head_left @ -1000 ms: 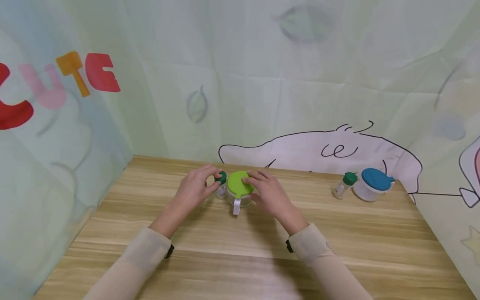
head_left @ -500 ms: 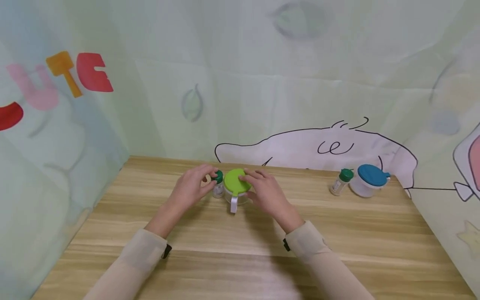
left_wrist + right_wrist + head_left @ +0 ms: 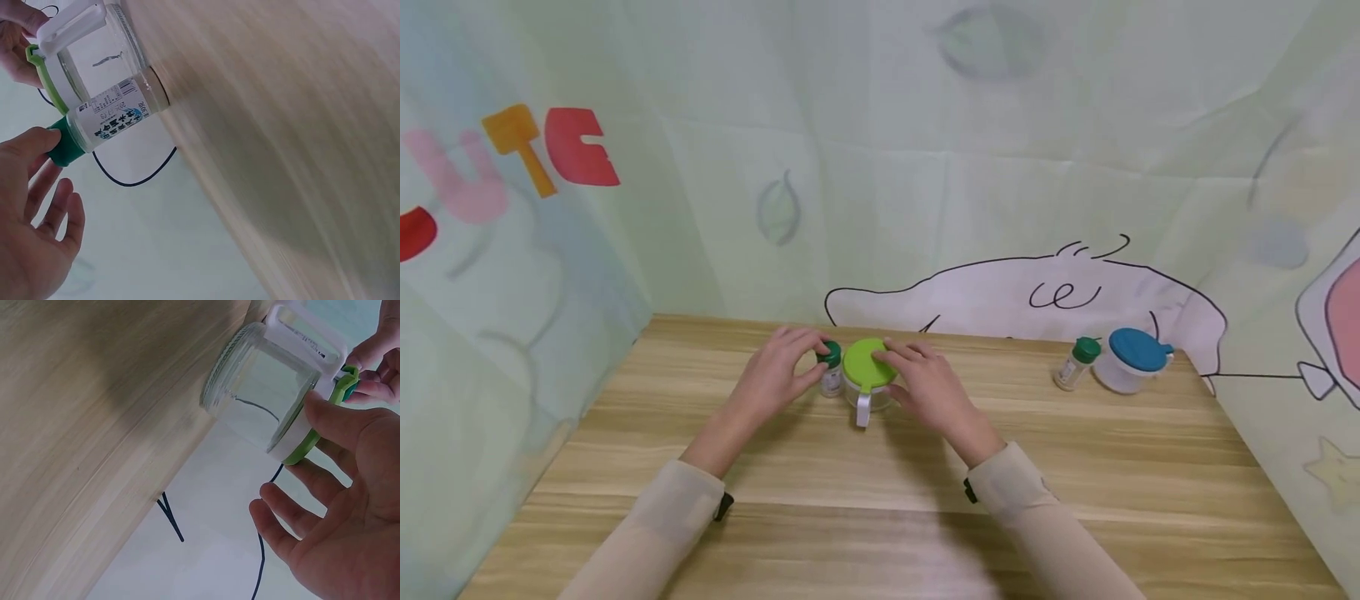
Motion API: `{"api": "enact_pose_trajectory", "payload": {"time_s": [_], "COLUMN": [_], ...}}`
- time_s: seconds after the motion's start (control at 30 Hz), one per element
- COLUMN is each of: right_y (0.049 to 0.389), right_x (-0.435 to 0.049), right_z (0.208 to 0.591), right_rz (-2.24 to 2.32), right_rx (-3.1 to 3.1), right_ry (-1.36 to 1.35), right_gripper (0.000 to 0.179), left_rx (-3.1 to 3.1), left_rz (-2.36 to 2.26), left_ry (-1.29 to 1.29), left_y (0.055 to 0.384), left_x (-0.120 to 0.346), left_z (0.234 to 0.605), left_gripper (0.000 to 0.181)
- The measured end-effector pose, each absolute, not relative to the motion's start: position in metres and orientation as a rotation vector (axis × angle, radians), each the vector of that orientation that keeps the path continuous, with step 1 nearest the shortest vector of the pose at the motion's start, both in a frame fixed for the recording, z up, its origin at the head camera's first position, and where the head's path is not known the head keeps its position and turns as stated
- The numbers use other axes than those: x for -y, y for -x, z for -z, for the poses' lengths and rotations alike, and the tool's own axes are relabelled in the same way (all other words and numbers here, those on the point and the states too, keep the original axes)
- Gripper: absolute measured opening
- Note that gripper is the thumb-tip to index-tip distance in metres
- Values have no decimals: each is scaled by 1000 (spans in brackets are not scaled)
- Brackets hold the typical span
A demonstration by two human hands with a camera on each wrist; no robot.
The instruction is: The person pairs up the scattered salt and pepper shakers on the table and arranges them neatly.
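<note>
My left hand (image 3: 778, 375) pinches the dark green cap of a small spice shaker (image 3: 115, 112), thumb on one side and fingertips on the other. The shaker is clear with a printed white label and stands upright on the table. Close beside it, on the right, is a clear glass seasoning jar (image 3: 259, 394) with a light green lid (image 3: 868, 364) and a white handle (image 3: 863, 408) facing me. My right hand (image 3: 932, 392) holds this jar by its lid, thumb at the rim and forefinger on the top; the other fingers are spread loosely behind.
Farther right on the wooden table (image 3: 880, 517) stand a second green-capped shaker (image 3: 1077, 363) and a white-bodied jar with a blue lid (image 3: 1137, 350). A printed fabric backdrop (image 3: 880, 183) rises behind the table's back edge and along both sides.
The head view has turned slightly to the right, so everything sits a little farther left in it. Both hands keep their hold on the shaker and the jar, which stay in place.
</note>
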State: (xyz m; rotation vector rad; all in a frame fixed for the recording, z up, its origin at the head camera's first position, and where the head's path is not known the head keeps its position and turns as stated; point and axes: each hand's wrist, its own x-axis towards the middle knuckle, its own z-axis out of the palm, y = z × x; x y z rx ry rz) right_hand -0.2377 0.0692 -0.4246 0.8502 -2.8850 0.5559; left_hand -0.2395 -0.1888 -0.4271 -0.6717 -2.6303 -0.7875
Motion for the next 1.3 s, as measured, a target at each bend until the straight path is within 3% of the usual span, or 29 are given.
{"api": "enact_pose_trajectory", "payload": {"time_s": [0.93,1.3], "right_y": [235,228], "right_x": [-81,-103], "right_z": [434,428], "right_rz": [-597,-591], "right_rx": [2847,2838], "right_ry": [-871,-792], "right_gripper": [64,71], "left_rx": [2542,2622], "left_rz": [799,650], "left_ry": [653,684], "left_y": [231,222], "left_x": [190,181], "left_z": [437,427], "left_gripper": [30,62]}}
